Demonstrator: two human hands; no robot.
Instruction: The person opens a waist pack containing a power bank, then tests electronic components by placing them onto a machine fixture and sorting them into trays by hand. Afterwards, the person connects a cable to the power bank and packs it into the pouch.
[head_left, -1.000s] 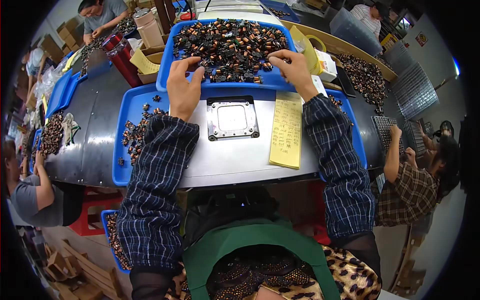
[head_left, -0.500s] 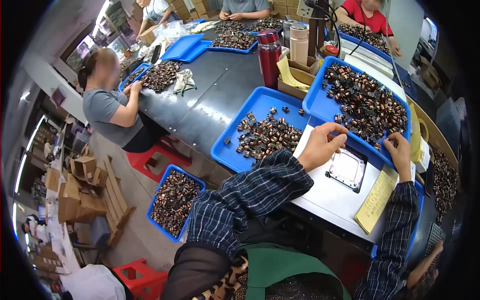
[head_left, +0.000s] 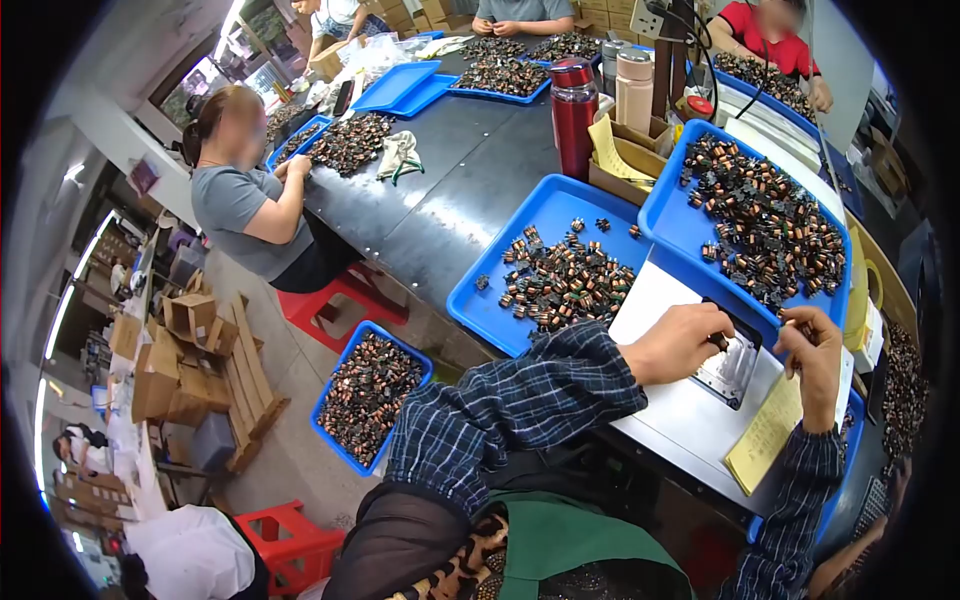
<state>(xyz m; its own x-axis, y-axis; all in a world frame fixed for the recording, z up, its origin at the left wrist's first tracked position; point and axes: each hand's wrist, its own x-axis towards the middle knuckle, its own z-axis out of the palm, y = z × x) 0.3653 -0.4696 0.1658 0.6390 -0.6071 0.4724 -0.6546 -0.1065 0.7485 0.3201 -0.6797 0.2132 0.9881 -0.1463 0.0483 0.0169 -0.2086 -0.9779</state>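
Note:
My left hand (head_left: 678, 345) rests on the grey work plate (head_left: 672, 410). Its fingertips pinch a small dark coil part at the left edge of the square metal fixture (head_left: 735, 368). Just right of the fixture, my right hand (head_left: 818, 358) is curled, its fingers pinched on a small coil part near the rim of the blue tray (head_left: 668, 205). This tray is heaped with copper-wound coil parts (head_left: 765, 225). A second blue tray (head_left: 500, 310) to the left holds a smaller pile of coil parts (head_left: 562, 280).
A yellow note (head_left: 765, 440) lies right of the fixture. A red flask (head_left: 574, 115) and cardboard boxes (head_left: 630, 160) stand behind the trays. A seated person (head_left: 245, 215) sorts parts at the left, with others at the far end. On the floor sit a blue bin of parts (head_left: 368, 393) and a red stool (head_left: 290, 545).
Both hands have drawn back from the heaped tray to the metal fixture, each with pinched fingers. My view has swung left, so the left side of the table and the floor show.

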